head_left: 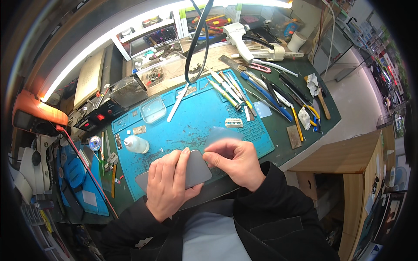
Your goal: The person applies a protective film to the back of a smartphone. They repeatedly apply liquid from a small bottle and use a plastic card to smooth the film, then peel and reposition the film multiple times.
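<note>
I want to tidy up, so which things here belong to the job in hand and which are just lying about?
Seems in use:
grey flat device, held in the left hand, with the right hand at its edge
possibly the translucent sheet beside that hand

Seems just lying about:
white bottle
razor blade
clear tray
white gun-shaped tool

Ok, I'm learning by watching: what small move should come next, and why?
Perhaps slide the right hand slowly along the edge of the gray slab: it is by one end, while the left hand lies across the slab, seemingly bracing it.
</note>
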Action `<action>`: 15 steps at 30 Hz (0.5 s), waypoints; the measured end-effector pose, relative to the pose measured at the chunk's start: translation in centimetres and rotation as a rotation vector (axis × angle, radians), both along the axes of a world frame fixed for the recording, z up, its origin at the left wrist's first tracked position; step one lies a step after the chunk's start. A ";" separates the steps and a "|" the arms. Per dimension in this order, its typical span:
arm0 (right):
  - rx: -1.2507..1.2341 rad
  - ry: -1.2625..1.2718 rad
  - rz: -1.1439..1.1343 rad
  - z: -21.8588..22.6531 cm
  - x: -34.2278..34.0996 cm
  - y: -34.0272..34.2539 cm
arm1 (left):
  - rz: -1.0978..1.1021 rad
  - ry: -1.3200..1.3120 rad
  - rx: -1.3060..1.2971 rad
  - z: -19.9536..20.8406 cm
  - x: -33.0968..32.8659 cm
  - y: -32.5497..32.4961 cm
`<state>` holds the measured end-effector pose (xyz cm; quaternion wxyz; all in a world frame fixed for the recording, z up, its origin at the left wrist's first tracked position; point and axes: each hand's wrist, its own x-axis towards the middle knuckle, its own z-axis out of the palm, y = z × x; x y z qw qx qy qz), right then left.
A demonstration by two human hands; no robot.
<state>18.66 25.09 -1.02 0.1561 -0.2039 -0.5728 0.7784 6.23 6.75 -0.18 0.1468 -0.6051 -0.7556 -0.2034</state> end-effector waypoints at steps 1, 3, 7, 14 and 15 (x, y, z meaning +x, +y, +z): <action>0.000 0.004 -0.002 -0.1 0.0 0.0 | -0.001 0.002 0.001 0.0 0.0 0.0; 0.003 0.002 0.003 -0.1 0.0 0.0 | -0.002 0.007 0.003 0.0 0.0 -0.1; 0.025 -0.029 0.042 0.3 0.1 0.3 | 0.004 -0.004 0.010 -0.2 0.0 0.0; 0.053 -0.056 0.146 0.3 0.6 1.1 | 0.007 -0.034 0.008 0.1 0.1 -0.1; 0.056 -0.062 0.157 0.4 0.7 1.1 | 0.008 -0.044 0.005 0.1 0.2 -0.1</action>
